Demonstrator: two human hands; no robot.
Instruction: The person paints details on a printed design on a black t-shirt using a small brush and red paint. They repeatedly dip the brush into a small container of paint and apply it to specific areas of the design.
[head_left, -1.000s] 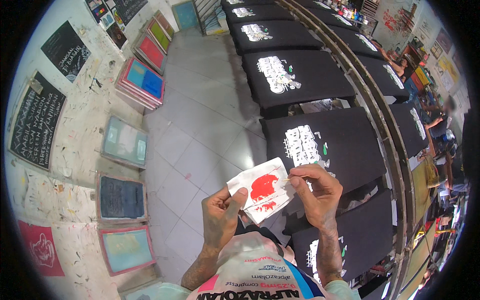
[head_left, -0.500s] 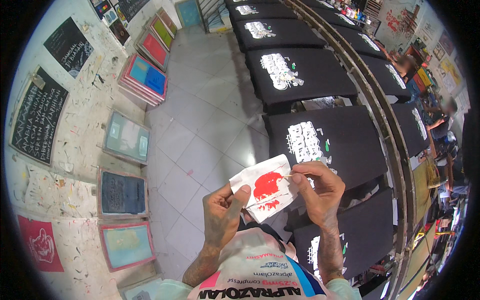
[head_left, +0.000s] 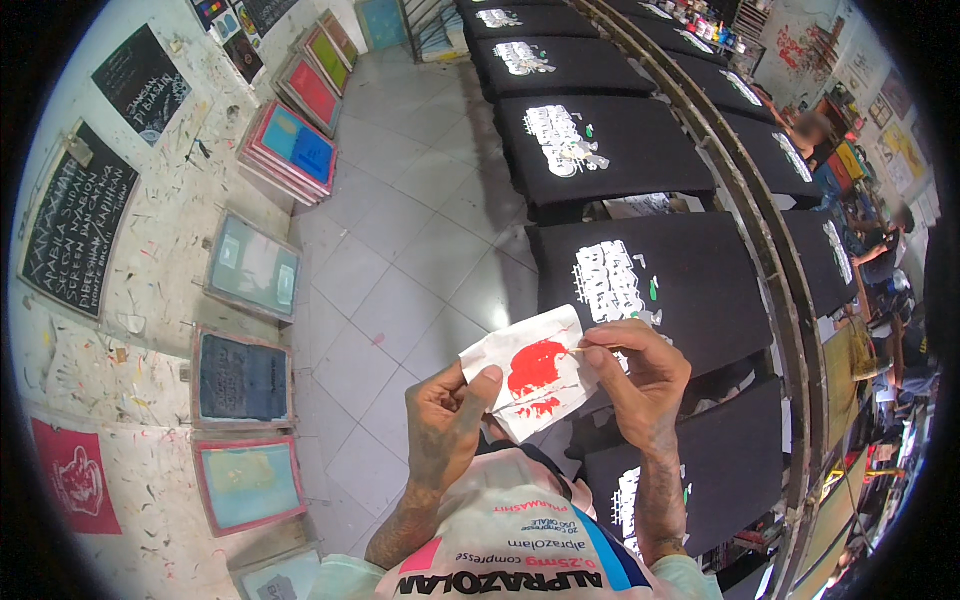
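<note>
My left hand [head_left: 448, 415] pinches the left edge of a folded white piece of paper [head_left: 485, 352], its thumb pressed on top. Wet-looking red paint [head_left: 536, 368] covers the paper's middle, with smaller red smears below it. From the right, my right hand [head_left: 640, 378] grips a thin wooden stick [head_left: 590, 349] between thumb and fingertips. The stick's tip is at the upper right edge of the red patch; whether it touches the paint I cannot tell. Just beyond the paper lies a black shirt [head_left: 700, 290] with a white print and small green marks.
Several black printed garments lie on boards along a metal rail [head_left: 745, 170] to my right. Framed printing screens [head_left: 243, 370] lean on the left wall, with a stack of screens [head_left: 290, 150] farther off. Tiled floor [head_left: 400, 260] runs between. A person [head_left: 880, 250] is at the far right.
Both hands, the paper and the stick stay almost in the same place. The surroundings at the left shift slightly as the view turns a little.
</note>
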